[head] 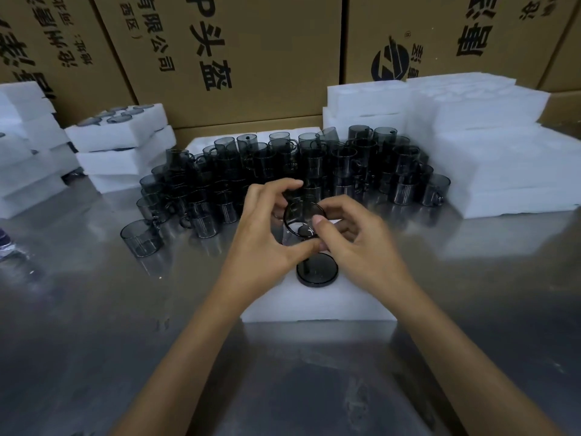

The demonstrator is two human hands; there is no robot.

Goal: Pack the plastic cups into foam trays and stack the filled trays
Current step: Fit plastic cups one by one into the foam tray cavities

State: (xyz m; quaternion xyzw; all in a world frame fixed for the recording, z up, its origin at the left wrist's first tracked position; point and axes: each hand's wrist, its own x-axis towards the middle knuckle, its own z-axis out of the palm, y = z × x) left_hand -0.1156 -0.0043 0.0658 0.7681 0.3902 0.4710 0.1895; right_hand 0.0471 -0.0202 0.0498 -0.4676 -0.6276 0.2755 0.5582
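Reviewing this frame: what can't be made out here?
- Foam tray, head view: most pockets hidden by both hands.
- Held cup: base and seating covered by fingers.
- Left trays: far, contents unclear.
- Object at left edge: cut off.

This looks like a packing station in a factory or warehouse. Across the whole top of the frame stand large cardboard cartons (245,58) with printed Chinese text and a company logo, stacked like shipping stock. The work surface is a bare stainless steel table (94,309) which fills the lower half. In the middle, many identical smoky grey plastic cups (298,171) wait in rows. White foam trays (490,152) are piled at the upper right, and filled foam trays (122,143) are stacked at the upper left.
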